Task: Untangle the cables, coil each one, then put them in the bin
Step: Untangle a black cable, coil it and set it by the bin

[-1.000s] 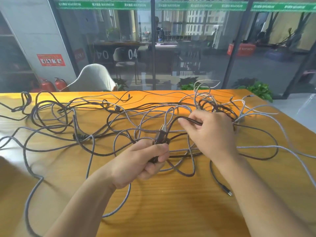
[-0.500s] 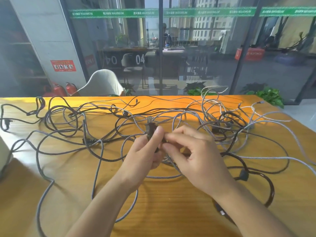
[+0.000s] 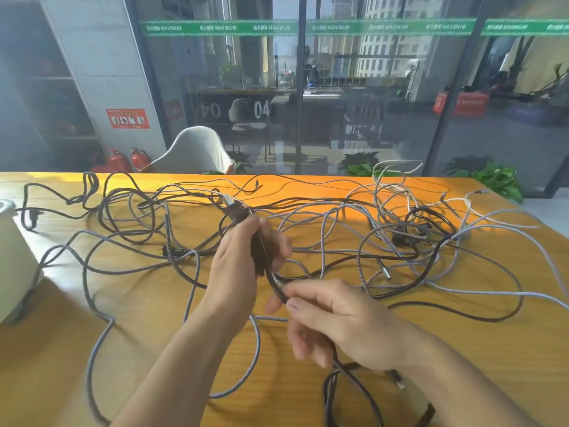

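Black braided cable (image 3: 274, 283) gripped by left hand (image 3: 243, 266); pinched by right hand (image 3: 335, 318).

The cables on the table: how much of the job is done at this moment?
Nothing looks finished: the grey and black cables lie tangled across the table, and no coiled cable shows. In hand: the left hand grips a black cable, which the right hand pinches lower down. Untangling, coiling and binning remain; the white container at the left may be the bin.
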`<state>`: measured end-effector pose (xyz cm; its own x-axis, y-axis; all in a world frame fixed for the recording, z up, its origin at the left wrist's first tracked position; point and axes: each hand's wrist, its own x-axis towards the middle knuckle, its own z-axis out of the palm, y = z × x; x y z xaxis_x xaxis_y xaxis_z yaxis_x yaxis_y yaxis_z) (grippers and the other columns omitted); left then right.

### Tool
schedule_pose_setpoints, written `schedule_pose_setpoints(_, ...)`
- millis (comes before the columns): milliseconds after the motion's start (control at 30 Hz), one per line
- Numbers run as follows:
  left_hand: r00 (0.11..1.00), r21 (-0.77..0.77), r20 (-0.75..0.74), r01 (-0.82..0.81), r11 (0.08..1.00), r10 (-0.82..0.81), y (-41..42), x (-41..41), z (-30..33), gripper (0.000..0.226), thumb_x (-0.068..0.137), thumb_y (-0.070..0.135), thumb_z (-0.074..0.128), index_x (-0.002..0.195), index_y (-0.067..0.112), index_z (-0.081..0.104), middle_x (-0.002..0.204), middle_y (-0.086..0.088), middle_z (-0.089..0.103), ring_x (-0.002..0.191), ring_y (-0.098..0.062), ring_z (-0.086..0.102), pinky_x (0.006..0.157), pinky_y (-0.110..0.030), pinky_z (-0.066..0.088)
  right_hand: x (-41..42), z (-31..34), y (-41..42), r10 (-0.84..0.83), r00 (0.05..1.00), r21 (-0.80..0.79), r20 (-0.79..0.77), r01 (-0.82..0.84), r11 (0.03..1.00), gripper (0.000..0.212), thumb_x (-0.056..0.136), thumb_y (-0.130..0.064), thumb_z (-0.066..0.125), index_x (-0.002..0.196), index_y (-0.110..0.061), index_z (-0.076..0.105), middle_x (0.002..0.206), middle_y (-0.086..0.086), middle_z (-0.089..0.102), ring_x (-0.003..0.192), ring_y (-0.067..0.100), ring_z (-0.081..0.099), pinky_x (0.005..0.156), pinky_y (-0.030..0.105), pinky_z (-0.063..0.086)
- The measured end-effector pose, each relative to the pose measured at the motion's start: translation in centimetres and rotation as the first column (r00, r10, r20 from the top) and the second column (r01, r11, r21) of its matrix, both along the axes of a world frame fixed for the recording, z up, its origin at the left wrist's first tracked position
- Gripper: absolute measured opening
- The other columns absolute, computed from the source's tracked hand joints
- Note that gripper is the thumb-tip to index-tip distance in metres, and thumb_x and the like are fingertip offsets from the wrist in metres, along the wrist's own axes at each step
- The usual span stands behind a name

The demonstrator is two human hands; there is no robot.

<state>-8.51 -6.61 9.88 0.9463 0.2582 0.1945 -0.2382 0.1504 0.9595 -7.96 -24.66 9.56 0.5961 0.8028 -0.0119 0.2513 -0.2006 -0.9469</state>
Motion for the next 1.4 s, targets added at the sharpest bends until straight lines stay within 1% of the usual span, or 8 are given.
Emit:
schedule_pose_setpoints(233, 0.874, -0.402, 0.115, 0.476, 0.782, -0.473, 0.2, -0.9, 1.0, 0.034, 0.109, 0.033, 0.035, 0.08, 0.018, 0.046, 0.052, 0.009, 0.032, 0.039, -0.009, 0.028, 0.046, -0.025, 0.028, 0.8, -0.3, -0.2, 0.139, 0.988, -0.094, -0.069, -0.145, 0.985, 0.046, 0.11, -0.042, 0.043, 0.096, -0.007, 0.071, 0.068, 0.001, 0.063, 0.063, 0.018, 0.056, 0.068, 0.033, 0.049)
schedule_pose_setpoints(367, 0.72, -0.406, 0.167, 0.673, 0.618, -0.674, 0.8, -0.9, 0.7, 0.03, 0.102, 0.037, 0.046, 0.078, 0.021, 0.052, 0.05, 0.012, 0.028, 0.039, -0.009, 0.019, 0.04, -0.022, 0.027, 2.1, 1.0, -2.2, 0.12, 0.991, -0.194, 0.056, -0.107, 0.975, 0.035, 0.104, -0.041, 0.055, 0.084, -0.017, 0.07, 0.06, -0.004, 0.054, 0.059, 0.014, 0.049, 0.064, 0.032, 0.042)
schedule_pose_setpoints(533, 0.646, -0.347, 0.071, 0.73, 0.589, -0.76, 0.0, -0.9, 0.4, 0.031, 0.099, 0.041, 0.047, 0.074, 0.023, 0.053, 0.049, 0.015, 0.039, 0.04, -0.009, 0.018, 0.041, -0.023, 0.019, 3.0, 2.1, -4.4, 0.014, 0.968, -0.316, 0.251, 0.068, 0.946, 0.021, 0.092, -0.047, 0.075, 0.084, -0.027, 0.076, 0.078, -0.01, 0.072, 0.07, 0.004, 0.061, 0.068, 0.025, 0.048)
schedule_pose_setpoints(633, 0.658, -0.34, 0.051, 0.719, 0.606, -0.752, 0.1, -0.8, 0.3, 0.034, 0.101, 0.04, 0.043, 0.073, 0.023, 0.052, 0.049, 0.016, 0.039, 0.041, -0.009, 0.018, 0.041, -0.022, 0.019, 3.2, 2.1, -5.5, -0.023, 0.913, -0.467, 0.408, 0.231, 0.853, 0.026, 0.086, -0.061, 0.074, 0.088, -0.036, 0.076, 0.084, -0.01, 0.072, 0.078, 0.007, 0.064, 0.079, 0.039, 0.055)
schedule_pose_setpoints(800, 0.727, -0.304, -0.013, 0.651, 0.696, -0.686, -0.3, -0.8, 0.5, 0.037, 0.098, 0.041, 0.039, 0.068, 0.023, 0.05, 0.046, 0.015, 0.034, 0.041, -0.01, 0.014, 0.039, -0.021, 0.021, 3.6, 1.2, -5.6, -0.076, 0.77, -0.428, 0.634, 0.43, 0.795, 0.022, 0.089, -0.048, 0.073, 0.11, -0.053, 0.068, 0.098, -0.024, 0.061, 0.102, -0.003, 0.056, 0.095, 0.031, 0.048)
schedule_pose_setpoints(1000, 0.709, -0.325, 0.07, 0.681, 0.656, -0.702, 1.2, -0.3, 0.4, 0.035, 0.103, 0.039, 0.047, 0.072, 0.022, 0.049, 0.049, 0.013, 0.026, 0.039, -0.009, 0.017, 0.038, -0.02, 0.025, 4.5, 1.0, -7.0, -0.065, 0.745, -0.461, 0.664, 0.477, 0.749, 0.038, 0.085, -0.061, 0.072, 0.12, -0.057, 0.059, 0.124, -0.033, 0.041, 0.123, -0.003, 0.039, 0.101, 0.037, 0.042)
schedule_pose_setpoints(1200, 0.8, -0.309, 0.032, 0.578, 0.755, -0.599, 1.2, -0.5, 0.8, 0.038, 0.099, 0.038, 0.037, 0.065, 0.023, 0.046, 0.048, 0.011, 0.017, 0.039, -0.01, 0.011, 0.037, -0.022, 0.018, 5.0, 1.4, -8.0, -0.164, 0.805, -0.377, 0.569, 0.434, 0.819, 0.016, 0.076, -0.052, 0.082, 0.081, -0.04, 0.073, 0.073, -0.013, 0.062, 0.067, 0.002, 0.055, 0.068, 0.03, 0.05)
schedule_pose_setpoints(1400, 0.88, -0.307, 0.011, 0.455, 0.836, -0.475, 1.7, -0.7, 1.3, 0.038, 0.098, 0.037, 0.038, 0.065, 0.022, 0.044, 0.044, 0.015, 0.029, 0.041, -0.011, 0.009, 0.038, -0.023, 0.015, 5.5, 2.4, -9.2, -0.288, 0.905, 0.011, 0.313, 0.3, 0.954, 0.025, 0.075, -0.042, 0.087, 0.079, -0.021, 0.075, 0.081, 0.023, 0.058, 0.071, 0.021, 0.049, 0.068, 0.035, 0.041)
